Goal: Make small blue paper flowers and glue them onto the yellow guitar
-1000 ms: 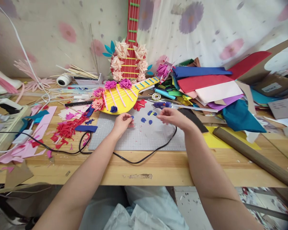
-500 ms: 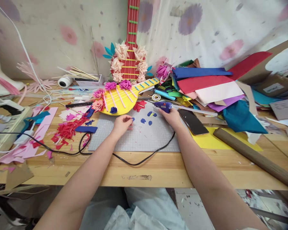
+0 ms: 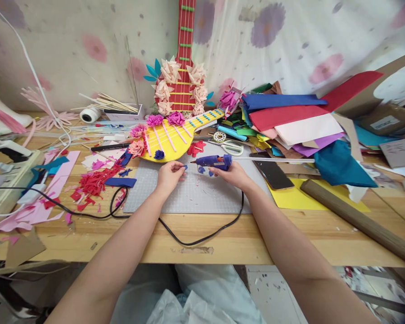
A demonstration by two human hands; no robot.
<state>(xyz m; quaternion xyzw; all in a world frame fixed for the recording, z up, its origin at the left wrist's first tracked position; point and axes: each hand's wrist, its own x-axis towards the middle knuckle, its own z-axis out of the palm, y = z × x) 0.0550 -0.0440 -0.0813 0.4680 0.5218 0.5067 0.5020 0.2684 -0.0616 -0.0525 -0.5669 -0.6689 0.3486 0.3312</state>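
l hand [image 3: 170, 178] pinches a small blue petal [image 3: 185, 167], r hand [image 3: 230, 173] wrapped round blue glue gun [image 3: 207, 161]; hands apart, gun's tip pointing twd l hand, nr the petal. both over grey mat [image 3: 192, 200], just in front of yellow toy guitar [image 3: 170, 145].

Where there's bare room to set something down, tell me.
Bare wood lies between the right forearm, the yellow sheet and the brown roll. Behind the black cable, the grey mat is mostly open between left forearm and right. Crowded: left, with red scraps; back right, with the sheet stack; around the glue gun.
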